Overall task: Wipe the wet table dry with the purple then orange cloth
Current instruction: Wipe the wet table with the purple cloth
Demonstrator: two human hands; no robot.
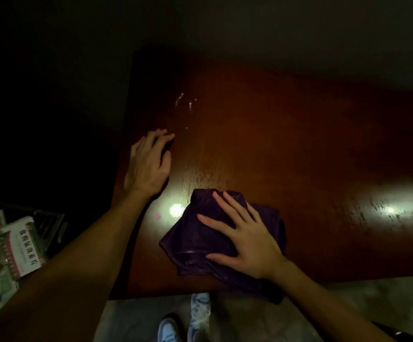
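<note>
**Purple cloth pressed to wet table**

While sneakers (195, 317) stand on the floor below, the right hand (244, 235), fingers spread, flattens the purple cloth (193, 240) at the table (299, 149) near edge; the left hand (148, 164) rests open beside boxes (20, 245); droplets (184, 102) glisten beyond.

table (299, 144) far edge lost in darkness

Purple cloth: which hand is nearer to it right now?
Right. The right hand lies flat on the purple cloth, fingers spread. The left hand rests on the table up-left, apart from it.
</note>
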